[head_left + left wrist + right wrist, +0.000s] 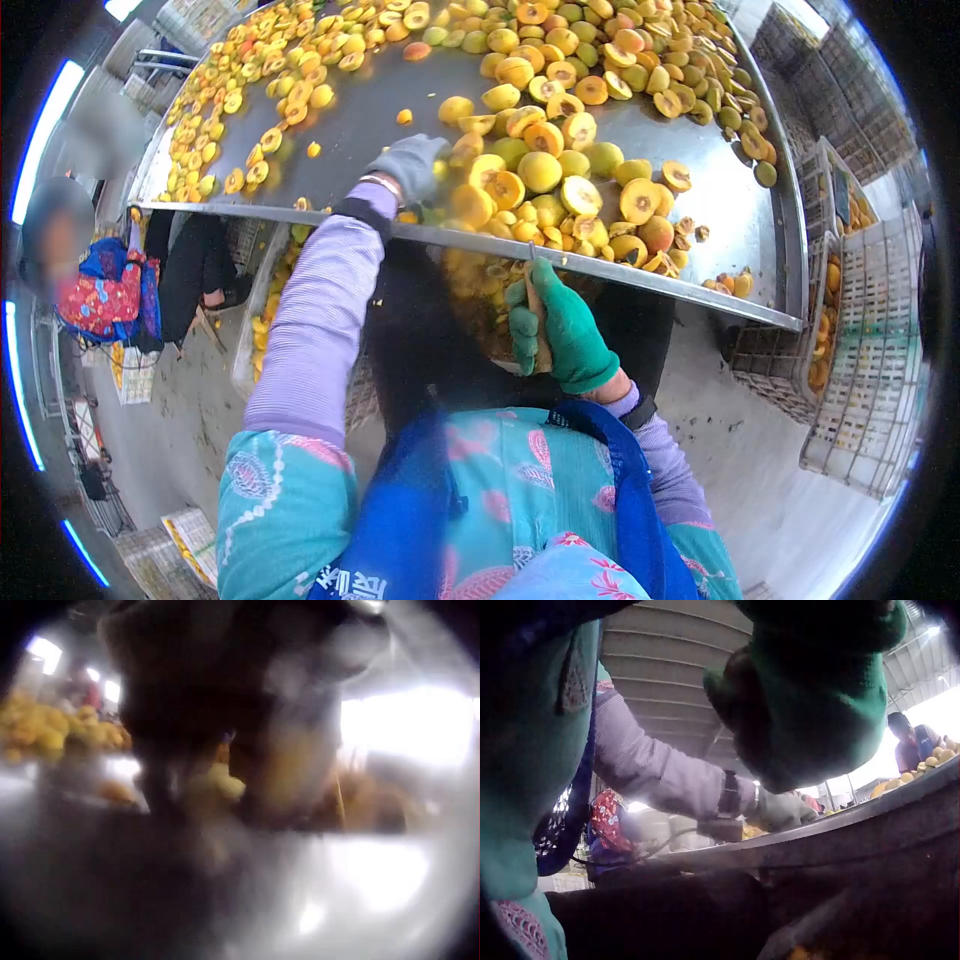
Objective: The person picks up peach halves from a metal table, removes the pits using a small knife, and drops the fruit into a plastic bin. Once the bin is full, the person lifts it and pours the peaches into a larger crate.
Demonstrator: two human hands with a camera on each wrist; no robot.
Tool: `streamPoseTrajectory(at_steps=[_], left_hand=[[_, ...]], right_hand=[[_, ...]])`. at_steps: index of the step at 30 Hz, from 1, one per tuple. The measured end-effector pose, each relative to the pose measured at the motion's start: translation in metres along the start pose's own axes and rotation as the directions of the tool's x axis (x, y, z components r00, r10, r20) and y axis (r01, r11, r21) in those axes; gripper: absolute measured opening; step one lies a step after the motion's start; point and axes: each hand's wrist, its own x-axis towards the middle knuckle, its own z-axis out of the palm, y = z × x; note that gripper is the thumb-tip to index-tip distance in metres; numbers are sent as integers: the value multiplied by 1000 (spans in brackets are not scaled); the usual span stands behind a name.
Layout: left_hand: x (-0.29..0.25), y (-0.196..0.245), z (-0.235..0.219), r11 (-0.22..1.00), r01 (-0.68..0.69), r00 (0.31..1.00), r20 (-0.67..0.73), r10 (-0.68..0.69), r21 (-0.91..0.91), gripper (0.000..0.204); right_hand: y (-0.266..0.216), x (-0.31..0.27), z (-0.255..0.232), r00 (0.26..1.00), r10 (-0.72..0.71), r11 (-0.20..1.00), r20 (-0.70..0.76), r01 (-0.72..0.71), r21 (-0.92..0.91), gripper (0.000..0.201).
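In the head view, my left hand [408, 168], in a grey glove, reaches over the metal table beside the halved yellow-orange fruit [540, 172]. Its fingertips are blurred, and whether they hold a piece cannot be made out. Below the table's front edge, my right hand [568, 330], in a green glove, grips the wooden handle [541, 318] of a tool whose thin metal tip points up to the rim. The right wrist view shows the green glove [817, 712] close up and the grey glove [784, 810] at the rim. The left wrist view is dark and badly blurred.
The metal table [725, 205] carries large heaps of cut fruit. White plastic crates [865, 350] stand at the right, some with fruit inside. Another crate with fruit [258, 310] is under the table's left side. A person in red and blue [105, 295] sits at the left.
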Motion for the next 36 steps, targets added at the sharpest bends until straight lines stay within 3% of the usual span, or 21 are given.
streamPoseTrajectory(at_steps=[1, 3, 4, 5, 6, 7, 9, 11, 12, 14, 18, 21, 22, 23, 25, 28, 29, 31, 33, 35, 36], left_hand=[[-3, -8, 2, 948, 42, 998, -21, -51, -317, 46], [-21, -25, 5, 568, 100, 986, 4, -168, -817, 46], [-38, -19, -1, 148, 49, 993, 32, -116, -988, 46], [-60, -8, -5, -315, 19, 997, 43, -70, -949, 46], [-73, 3, -3, -10, -93, 988, -91, -124, -996, 47], [-80, 19, 1, 298, -190, 963, -236, -128, -935, 49], [-87, 52, -2, 669, -295, 890, -451, -67, -682, 43], [-90, 84, -11, 822, -332, 808, -589, -5, -463, 30], [-91, 99, -8, 366, -326, 883, -419, -212, -871, 28], [-82, 102, -5, 480, -369, 855, -494, -161, -796, 28], [-84, 110, -5, 623, -322, 854, -503, -134, -713, 28], [-89, 114, -5, 741, -268, 822, -547, -157, -616, 29], [-89, 115, -4, 770, -244, 808, -562, -175, -590, 30], [-88, 117, -2, 684, -269, 805, -548, -227, -678, 26], [-84, 121, 4, 482, -318, 805, -501, -318, -817, 20], [-79, 122, 4, 44, -250, 882, -246, -402, -967, 23], [-78, 125, 6, 27, -242, 878, -230, -419, -970, 25], [-75, 130, 11, -9, -226, 865, -197, -461, -974, 28], [-73, 136, 5, 11, -185, 854, -167, -492, -983, 28], [-69, 137, 2, 50, -141, 871, -148, -468, -989, 29], [-66, 135, 1, 82, -116, 891, -140, -431, -990, 29]], right_hand=[[-2, -5, 3, 998, -41, 995, -55, 36, -89, 50], [-8, -1, 4, 971, -223, 945, -88, 192, -266, 43], [-8, 7, 8, 936, -340, 887, -87, 289, -359, 41], [-8, 15, 8, 893, -443, 812, -76, 364, -456, 39], [5, 41, -8, 739, -661, 512, 134, 574, -639, 30], [-1, 44, -3, 681, -699, 352, 217, 593, -724, 26], [-12, 48, 10, 562, -723, 5, 401, 585, -811, 19], [-16, 55, 10, 445, -692, -312, 569, 525, -791, 15], [-13, 59, 7, 396, -653, -452, 645, 480, -752, 16], [-1, 68, 0, 312, -679, -512, 665, 448, -733, 20], [9, 65, 7, 153, -768, -506, 622, 451, -735, 24], [15, 67, 12, 303, -796, -294, 524, 563, -772, 21], [16, 66, 14, 425, -791, -128, 440, 588, -799, 22], [16, 64, 17, 546, -759, 43, 355, 586, -809, 23], [21, 60, 20, 601, -747, 180, 285, 594, -784, 28], [24, 58, 19, 410, -831, -33, 376, 638, -769, 38], [22, 58, 15, 348, -822, -171, 450, 604, -778, 40], [21, 56, 16, 373, -823, -116, 428, 627, -770, 42], [17, 51, 22, 576, -776, 265, 258, 669, -695, 44], [10, 44, 25, 793, -594, 607, 134, 551, -573, 45], [10, 45, 25, 832, -540, 668, 126, 515, -537, 45]])
